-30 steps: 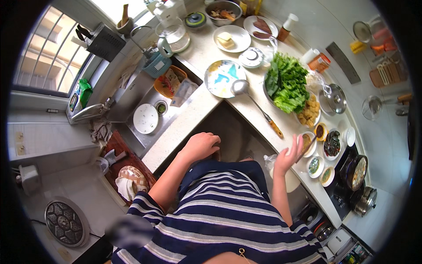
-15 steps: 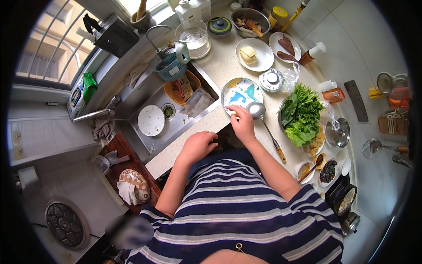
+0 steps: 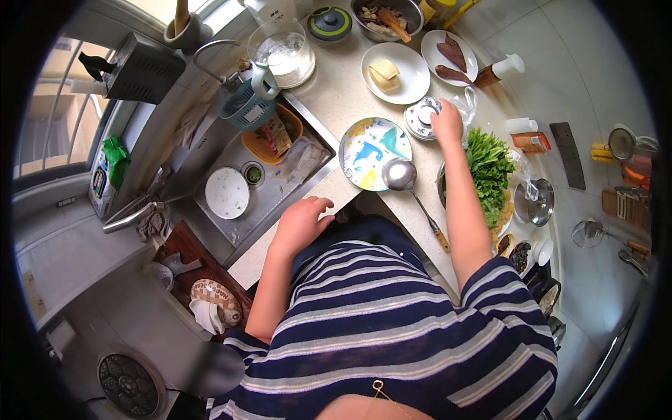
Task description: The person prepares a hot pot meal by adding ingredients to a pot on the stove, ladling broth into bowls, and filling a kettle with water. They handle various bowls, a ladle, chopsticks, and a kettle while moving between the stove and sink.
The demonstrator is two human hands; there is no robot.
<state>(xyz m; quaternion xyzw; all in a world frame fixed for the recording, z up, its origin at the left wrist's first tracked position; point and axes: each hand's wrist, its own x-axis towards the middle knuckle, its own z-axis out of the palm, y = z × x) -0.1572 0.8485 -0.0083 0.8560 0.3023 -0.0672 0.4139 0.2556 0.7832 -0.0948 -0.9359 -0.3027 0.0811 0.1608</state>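
My right hand (image 3: 446, 120) reaches across the counter, and its fingers curl over the right rim of a small round metal container (image 3: 421, 116). Beside my forearm lies a pile of leafy greens (image 3: 488, 166). A colourful plate (image 3: 371, 152) sits left of that arm, with a metal ladle (image 3: 400, 175) resting at its lower edge. My left hand (image 3: 301, 220) lies flat on the counter's front edge by the sink (image 3: 273, 203), fingers apart, holding nothing.
The sink holds a white plate (image 3: 227, 192), an orange bowl (image 3: 274, 133) and a blue basket (image 3: 245, 110). A glass jug (image 3: 281, 52), a white plate with butter-coloured pieces (image 3: 394, 72), bottles and small bowls (image 3: 519, 255) crowd the counter. A pot lid (image 3: 533, 201) lies at the right.
My right hand has moved from the counter's right side, past the ladle and colourful plate, up to the small round container. My left hand has stayed on the counter edge.
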